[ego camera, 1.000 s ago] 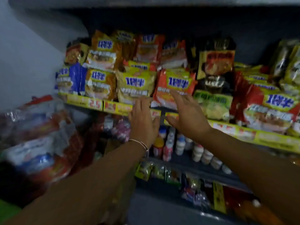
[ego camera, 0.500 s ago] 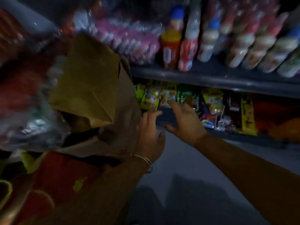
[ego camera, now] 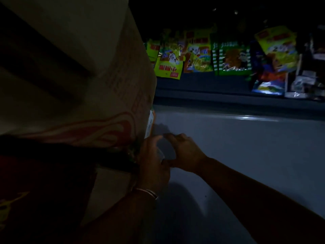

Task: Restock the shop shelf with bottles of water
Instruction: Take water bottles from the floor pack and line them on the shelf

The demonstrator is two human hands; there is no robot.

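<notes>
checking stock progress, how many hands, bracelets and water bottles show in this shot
hands: 2, left hand and right hand
bracelet: 1, on the left wrist
water bottles in clear view: 0 (the scene is very dark)
total: 3

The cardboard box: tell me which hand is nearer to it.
Left. The left hand is right against the edge of the cardboard box, low down; the right hand sits beside it, further out over the floor.

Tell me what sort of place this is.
Most likely a small shop aisle, dimly lit. Bright snack packets stand in a row on a low shelf, a big printed cardboard carton sits at the left, and both hands reach down beside it above a grey floor.
</notes>
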